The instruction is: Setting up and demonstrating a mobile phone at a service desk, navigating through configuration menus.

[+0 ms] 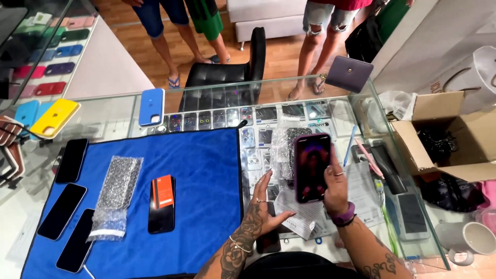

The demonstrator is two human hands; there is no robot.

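On the glass counter (119,111) I see three dark phones (62,211) at the left edge of the blue cloth (206,170), then a bubble-wrap pouch (116,194) and an orange-backed phone (162,203). My left hand (263,204) hovers open, fingers spread, holding nothing. My right hand (336,186) grips the purple-cased phone (311,166) upright above the counter.

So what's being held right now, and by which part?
The right hand holds a phone in a dark purple case upright, gripping its right edge near the lower half. The left hand is open and holds nothing.
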